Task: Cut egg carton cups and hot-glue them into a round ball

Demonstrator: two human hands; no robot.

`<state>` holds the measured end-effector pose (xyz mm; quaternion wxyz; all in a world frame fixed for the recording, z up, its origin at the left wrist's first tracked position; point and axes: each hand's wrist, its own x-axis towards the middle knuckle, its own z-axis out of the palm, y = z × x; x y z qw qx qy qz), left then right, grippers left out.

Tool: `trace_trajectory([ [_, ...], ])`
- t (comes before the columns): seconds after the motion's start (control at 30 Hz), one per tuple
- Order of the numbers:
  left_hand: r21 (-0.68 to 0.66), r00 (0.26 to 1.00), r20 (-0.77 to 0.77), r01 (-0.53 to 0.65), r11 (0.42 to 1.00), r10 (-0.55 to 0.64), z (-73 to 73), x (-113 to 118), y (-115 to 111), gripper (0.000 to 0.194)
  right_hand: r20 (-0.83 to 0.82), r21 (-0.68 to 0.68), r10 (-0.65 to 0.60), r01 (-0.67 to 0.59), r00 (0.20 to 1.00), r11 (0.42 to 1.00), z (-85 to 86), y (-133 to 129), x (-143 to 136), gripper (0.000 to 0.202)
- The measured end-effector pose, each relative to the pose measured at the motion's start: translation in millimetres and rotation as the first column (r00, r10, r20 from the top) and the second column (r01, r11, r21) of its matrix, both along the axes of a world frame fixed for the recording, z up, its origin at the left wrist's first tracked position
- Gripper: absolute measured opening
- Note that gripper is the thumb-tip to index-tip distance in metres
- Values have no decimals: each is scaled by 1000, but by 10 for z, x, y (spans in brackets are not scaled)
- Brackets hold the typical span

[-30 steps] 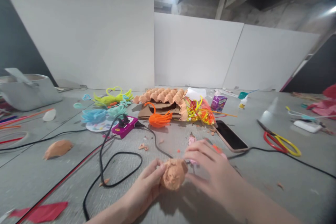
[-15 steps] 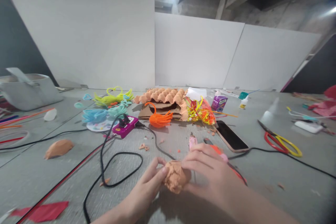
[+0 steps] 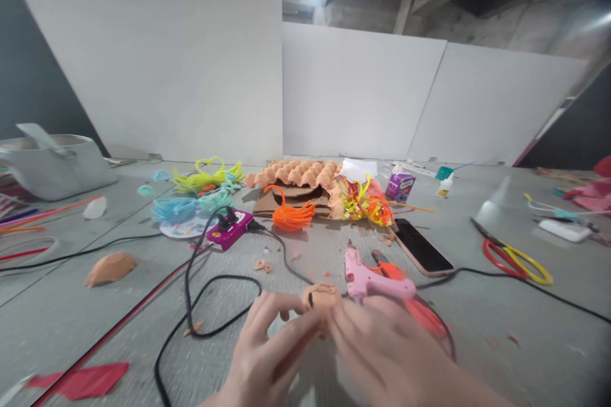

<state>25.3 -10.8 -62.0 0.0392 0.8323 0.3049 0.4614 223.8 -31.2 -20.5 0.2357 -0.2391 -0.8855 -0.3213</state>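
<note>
A small peach-coloured egg-carton piece (image 3: 323, 296) is held between both hands near the bottom centre. My left hand (image 3: 274, 343) pinches its left side with thumb and forefinger. On the right side, the fingers of my right hand (image 3: 377, 346) press against it, slightly blurred. A dark slit shows on the piece's upper left. Just beyond my right hand lies a pink glue gun (image 3: 377, 282), beside an orange-red tool whose shape is partly hidden.
A purple power strip (image 3: 230, 229) with looping black cables lies left of centre. Behind are an egg carton (image 3: 300, 172), an orange pipe-cleaner bundle (image 3: 292, 216) and yellow-green bundles (image 3: 207, 177). Right are a phone (image 3: 424, 248) and scissors (image 3: 513, 257); a grey basket (image 3: 62, 168) stands far left.
The carton piece has been turned and raised slightly, its crumpled face no longer towards me. My right hand has moved down and nearer my left, uncovering the pink glue gun.
</note>
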Motion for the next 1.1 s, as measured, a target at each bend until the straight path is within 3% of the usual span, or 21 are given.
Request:
trace_trajectory([
  [0.2,-49,998,15,62,997,-61,21,-5,7,29,-5,9,9,-9,1000,1000,-34,1,-1,35],
  [0.37,5,997,5,75,997,-75,32,-16,10,34,-80,-20,30,-31,996,999,-35,-3,-14,40],
  [0.47,37,998,20,53,998,-53,26,-22,-4,38,-142,-84,22,-34,990,996,-78,21,-10,36],
  [0.6,-70,991,131,-19,997,28,14,-25,-6,35,-343,-281,-58,-44,938,959,-144,121,22,18],
  [0.7,-119,983,171,-50,992,70,8,-25,13,32,-486,-501,-177,-107,856,859,-128,194,44,14],
  [0.83,-127,990,142,-7,992,25,1,-16,23,39,-586,-683,-354,-208,729,700,-69,236,58,14],
  [1.0,-183,991,131,17,983,7,-16,6,22,57,-485,-866,-586,-265,649,424,-12,249,69,13],
  [1.1,-167,991,135,34,985,-11,-39,3,27,53,-428,-903,-658,-325,619,281,10,258,67,14],
])
